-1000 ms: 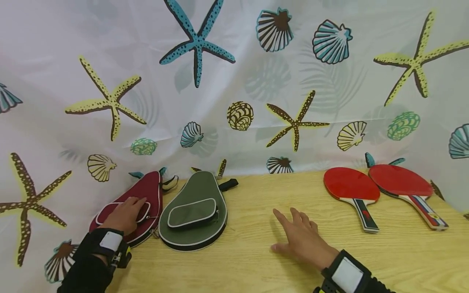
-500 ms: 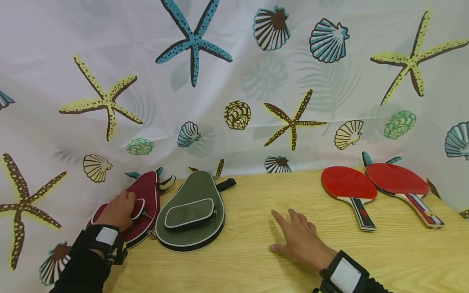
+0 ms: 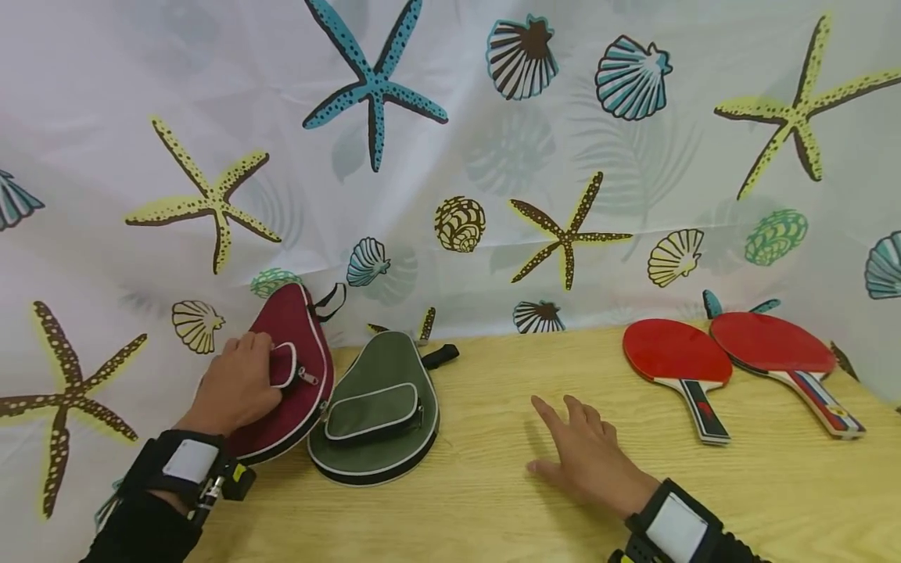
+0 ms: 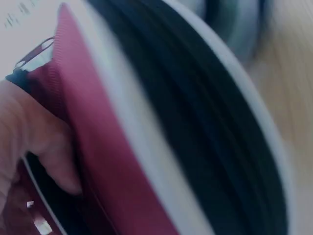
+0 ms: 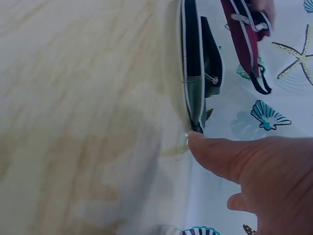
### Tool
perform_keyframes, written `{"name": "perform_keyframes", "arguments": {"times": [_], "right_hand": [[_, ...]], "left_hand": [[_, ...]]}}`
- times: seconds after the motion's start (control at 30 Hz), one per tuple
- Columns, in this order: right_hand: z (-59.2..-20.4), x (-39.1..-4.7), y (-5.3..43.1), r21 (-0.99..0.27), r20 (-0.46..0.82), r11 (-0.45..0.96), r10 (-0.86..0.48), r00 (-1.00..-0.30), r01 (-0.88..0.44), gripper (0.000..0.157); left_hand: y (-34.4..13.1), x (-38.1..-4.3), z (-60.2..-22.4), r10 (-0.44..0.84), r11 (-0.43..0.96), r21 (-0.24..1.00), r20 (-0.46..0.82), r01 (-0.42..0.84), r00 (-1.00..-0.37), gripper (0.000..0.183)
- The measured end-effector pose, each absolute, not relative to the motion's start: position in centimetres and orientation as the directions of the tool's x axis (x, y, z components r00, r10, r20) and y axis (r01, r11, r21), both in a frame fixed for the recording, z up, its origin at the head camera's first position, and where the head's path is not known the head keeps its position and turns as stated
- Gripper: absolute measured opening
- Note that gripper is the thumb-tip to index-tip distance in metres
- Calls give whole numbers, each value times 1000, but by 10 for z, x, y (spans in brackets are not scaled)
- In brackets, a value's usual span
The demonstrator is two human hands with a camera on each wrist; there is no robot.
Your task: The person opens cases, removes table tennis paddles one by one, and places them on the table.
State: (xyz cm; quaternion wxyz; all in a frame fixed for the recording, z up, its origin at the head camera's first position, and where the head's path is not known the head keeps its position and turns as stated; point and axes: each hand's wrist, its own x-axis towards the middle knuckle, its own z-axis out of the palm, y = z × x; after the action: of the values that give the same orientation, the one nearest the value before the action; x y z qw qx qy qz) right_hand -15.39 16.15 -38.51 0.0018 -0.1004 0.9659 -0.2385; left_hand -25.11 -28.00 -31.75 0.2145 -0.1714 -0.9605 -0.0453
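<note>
We log left hand gripping the tilted maroon zippered fabric paddle case, right hand flat, fingers spread, on the light wooden desk.

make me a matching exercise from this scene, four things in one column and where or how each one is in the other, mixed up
Things:
1. maroon paddle case
2. green paddle case
3. two red paddles
4. right hand

States:
a. lying flat on the table beside the tilted case
b. resting open on the wood, holding nothing
c. tilted up, gripped by the left hand
d. lying side by side at the table's far right

Pairs: 1-c, 2-a, 3-d, 4-b
</note>
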Motion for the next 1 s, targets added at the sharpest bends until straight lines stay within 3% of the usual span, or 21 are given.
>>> {"name": "perform_keyframes", "arguments": {"times": [0.2, 0.53, 0.83, 1.0], "right_hand": [[-374, -151, 172, -425, 167, 883, -139, -976, -199, 84], [-358, -148, 196, -400, 368, 890, -64, -928, -220, 72], [-362, -145, 207, -410, 419, 871, -85, -904, -272, 60], [-363, -140, 205, -441, 376, 827, -184, -908, -350, 55]], "left_hand": [[-174, -224, -307, 403, 845, 160, 437, 510, -804, 28], [-32, -180, -327, 625, 723, 108, 318, 682, -713, 31], [23, -177, -365, 688, 709, -24, 241, 705, -684, 42], [28, -171, -371, 730, 683, -71, 117, 727, -673, 65]]}}
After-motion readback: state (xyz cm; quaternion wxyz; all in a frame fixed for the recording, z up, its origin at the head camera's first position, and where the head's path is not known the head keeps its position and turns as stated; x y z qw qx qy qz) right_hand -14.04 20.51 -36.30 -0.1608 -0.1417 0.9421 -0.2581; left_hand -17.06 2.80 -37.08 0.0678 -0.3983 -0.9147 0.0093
